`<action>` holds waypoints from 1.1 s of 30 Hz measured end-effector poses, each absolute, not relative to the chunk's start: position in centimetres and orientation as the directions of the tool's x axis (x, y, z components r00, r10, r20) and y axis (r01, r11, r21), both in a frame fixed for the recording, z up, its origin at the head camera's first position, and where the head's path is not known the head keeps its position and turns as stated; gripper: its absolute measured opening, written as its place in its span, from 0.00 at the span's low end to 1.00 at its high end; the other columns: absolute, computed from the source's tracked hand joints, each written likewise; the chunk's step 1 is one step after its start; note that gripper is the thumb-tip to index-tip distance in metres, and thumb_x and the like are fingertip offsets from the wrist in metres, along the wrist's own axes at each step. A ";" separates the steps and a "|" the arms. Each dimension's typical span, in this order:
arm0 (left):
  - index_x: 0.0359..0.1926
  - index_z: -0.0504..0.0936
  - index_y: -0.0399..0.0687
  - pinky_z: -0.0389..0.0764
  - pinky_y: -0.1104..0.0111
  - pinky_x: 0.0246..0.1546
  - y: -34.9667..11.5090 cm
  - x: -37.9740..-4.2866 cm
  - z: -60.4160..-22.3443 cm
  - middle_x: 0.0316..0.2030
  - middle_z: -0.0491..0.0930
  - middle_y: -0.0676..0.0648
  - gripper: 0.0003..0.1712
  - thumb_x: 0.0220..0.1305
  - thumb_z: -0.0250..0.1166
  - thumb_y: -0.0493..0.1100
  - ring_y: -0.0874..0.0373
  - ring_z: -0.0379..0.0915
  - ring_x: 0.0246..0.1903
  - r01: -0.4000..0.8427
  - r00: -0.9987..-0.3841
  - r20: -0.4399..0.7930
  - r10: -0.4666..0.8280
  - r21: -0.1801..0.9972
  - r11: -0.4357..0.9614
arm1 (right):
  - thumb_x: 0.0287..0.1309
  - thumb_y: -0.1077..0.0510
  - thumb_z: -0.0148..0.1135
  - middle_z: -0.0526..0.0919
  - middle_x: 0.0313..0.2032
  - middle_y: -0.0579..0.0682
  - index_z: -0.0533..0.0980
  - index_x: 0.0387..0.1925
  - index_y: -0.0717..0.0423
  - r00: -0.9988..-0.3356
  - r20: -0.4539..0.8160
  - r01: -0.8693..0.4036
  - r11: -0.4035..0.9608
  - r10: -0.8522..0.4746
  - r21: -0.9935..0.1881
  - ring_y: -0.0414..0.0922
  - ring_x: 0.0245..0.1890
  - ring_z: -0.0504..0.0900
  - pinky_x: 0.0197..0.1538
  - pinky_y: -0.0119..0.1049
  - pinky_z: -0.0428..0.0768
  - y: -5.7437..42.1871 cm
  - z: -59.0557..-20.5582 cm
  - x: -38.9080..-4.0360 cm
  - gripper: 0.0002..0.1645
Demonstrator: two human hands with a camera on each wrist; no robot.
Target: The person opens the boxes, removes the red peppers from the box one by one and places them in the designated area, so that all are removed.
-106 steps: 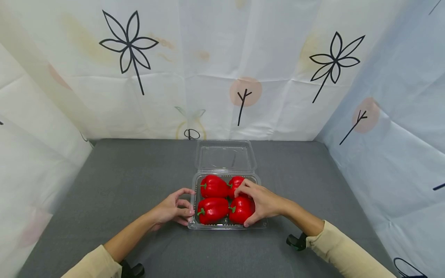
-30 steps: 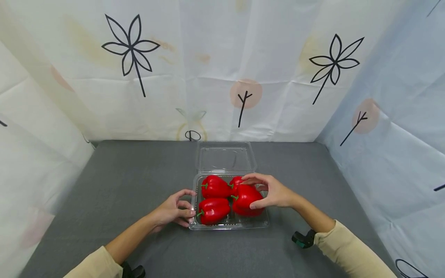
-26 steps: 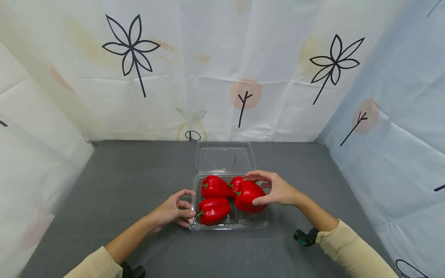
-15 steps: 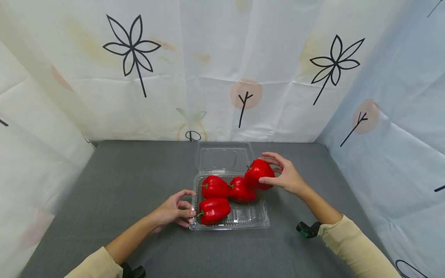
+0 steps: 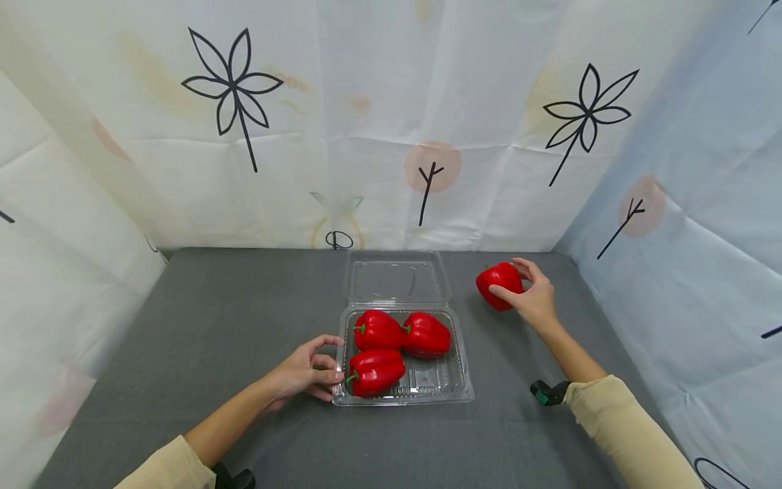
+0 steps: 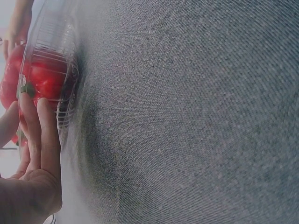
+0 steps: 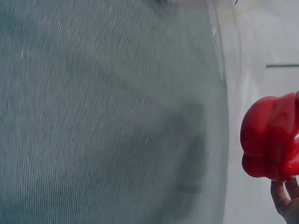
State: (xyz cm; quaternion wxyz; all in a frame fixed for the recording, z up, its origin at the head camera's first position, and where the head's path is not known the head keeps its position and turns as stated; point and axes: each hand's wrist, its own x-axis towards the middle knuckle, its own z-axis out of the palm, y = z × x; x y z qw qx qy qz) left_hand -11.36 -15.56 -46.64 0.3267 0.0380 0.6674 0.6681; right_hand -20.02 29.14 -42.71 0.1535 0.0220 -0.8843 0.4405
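Note:
A clear plastic clamshell container (image 5: 427,384) lies open on the grey table, its lid (image 5: 397,277) folded back. Inside sit three red bell peppers: two in the back row, a left one (image 5: 378,330) and a right one (image 5: 427,335), and one at the front left (image 5: 375,373). My left hand (image 5: 302,370) holds the container's left rim, thumb over it and fingertips against the outer wall (image 6: 65,109). To the right of the container, my right hand (image 5: 534,299) grips a fourth pepper (image 5: 497,282) between thumb and fingers, above the table in the right wrist view.
Grey cloth covers the table (image 5: 244,305). A white patterned curtain (image 5: 379,136) rises behind its back edge, with more curtain (image 5: 702,204) along the right side. Dark devices are strapped at both wrists.
My right hand has lifted the front-right pepper out of the container and carried it to the back right, beyond the rim. My left hand has stayed at the left rim.

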 end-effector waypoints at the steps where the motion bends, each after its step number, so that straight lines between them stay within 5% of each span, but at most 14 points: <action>1: 0.68 0.60 0.41 0.87 0.57 0.34 -15.6 -11.3 -46.6 0.33 0.80 0.44 0.39 0.61 0.71 0.36 0.53 0.81 0.28 -0.386 -0.783 -0.385 0.488 0.917 0.104 | 0.55 0.58 0.73 0.76 0.61 0.64 0.68 0.65 0.63 -0.949 0.298 -0.174 0.618 0.102 -0.767 0.59 0.59 0.74 0.52 0.54 0.81 29.4 -42.9 -20.1 0.38; 5: 0.68 0.60 0.41 0.87 0.58 0.34 -15.5 -11.3 -46.6 0.33 0.80 0.45 0.39 0.61 0.71 0.36 0.53 0.81 0.28 -0.382 -0.785 -0.381 0.489 0.918 0.103 | 0.55 0.60 0.72 0.74 0.61 0.65 0.67 0.65 0.64 -0.947 0.307 -0.179 0.638 0.095 -0.749 0.61 0.60 0.71 0.54 0.63 0.77 30.6 -43.7 -20.5 0.38; 25: 0.68 0.60 0.41 0.87 0.58 0.34 -15.6 -11.4 -46.6 0.33 0.80 0.45 0.39 0.61 0.71 0.36 0.53 0.80 0.27 -0.395 -0.781 -0.393 0.486 0.913 0.103 | 0.58 0.58 0.70 0.71 0.61 0.70 0.67 0.66 0.64 -0.980 0.171 -0.187 0.740 -0.098 -0.646 0.65 0.55 0.71 0.51 0.63 0.76 35.4 -44.7 -21.2 0.37; 33: 0.68 0.60 0.42 0.87 0.58 0.34 -15.6 -11.5 -46.5 0.33 0.80 0.45 0.39 0.61 0.71 0.37 0.53 0.81 0.27 -0.398 -0.777 -0.399 0.487 0.911 0.110 | 0.57 0.60 0.69 0.70 0.61 0.71 0.68 0.64 0.68 -0.967 0.243 -0.217 0.752 -0.077 -0.623 0.67 0.56 0.70 0.54 0.67 0.74 36.1 -45.1 -21.3 0.36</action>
